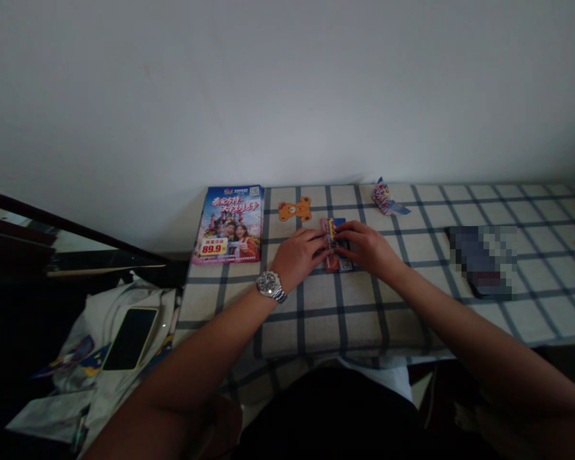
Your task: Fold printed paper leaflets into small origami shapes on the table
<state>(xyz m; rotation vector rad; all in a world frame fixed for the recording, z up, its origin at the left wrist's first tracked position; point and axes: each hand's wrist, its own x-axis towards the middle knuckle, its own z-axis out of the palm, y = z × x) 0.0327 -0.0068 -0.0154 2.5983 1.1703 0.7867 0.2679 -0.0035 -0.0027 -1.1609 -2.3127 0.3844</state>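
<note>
A small folded flyer [333, 263], printed in red, yellow and blue with a QR code, lies on the checked cloth [316, 319] in front of me. My left hand [297, 254], a metal watch on its wrist, has its fingers bent and pressed onto the flyer's left edge. From the other side my right hand [367, 248] grips the flyer's right part with thumb and fingers. Fingers cover part of the print. Just behind my left hand rests a flat orange bear cutout [295, 209].
Flat printed flyers [230, 225] lie at the table's left end. A folded or crumpled piece of printed paper [388, 199] sits near the wall, and a dark, blurred-out object [482, 262] lies to the right. Lower left, a phone [130, 338] rests on a pale bag [96, 313].
</note>
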